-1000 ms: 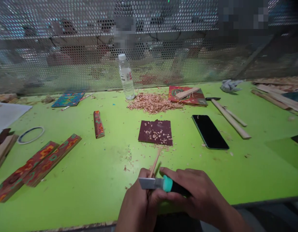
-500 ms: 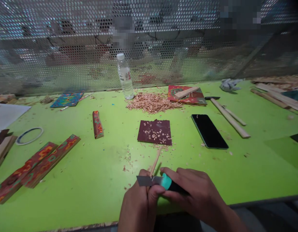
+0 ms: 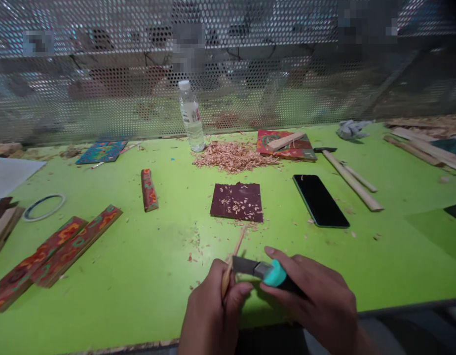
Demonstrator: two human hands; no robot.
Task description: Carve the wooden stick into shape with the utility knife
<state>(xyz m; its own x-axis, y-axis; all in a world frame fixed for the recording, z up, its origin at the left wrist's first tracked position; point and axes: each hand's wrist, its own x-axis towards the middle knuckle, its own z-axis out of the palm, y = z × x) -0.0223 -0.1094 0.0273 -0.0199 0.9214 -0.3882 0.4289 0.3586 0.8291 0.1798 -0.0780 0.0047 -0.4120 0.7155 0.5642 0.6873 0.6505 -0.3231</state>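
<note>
left hand (image 3: 209,315) is seen closed around a thin wooden stick (image 3: 233,261), whose long axis is pointed up and away toward the dark red sheet (image 3: 237,202). right hand (image 3: 317,305) is wrapped around the teal-collared knife (image 3: 263,272), whose blade is laid across the stick just above the left fingers. both are held above the near edge of the green table (image 3: 146,276); open room is left ahead, the phone (image 3: 320,201) lying well apart to the right.
</note>
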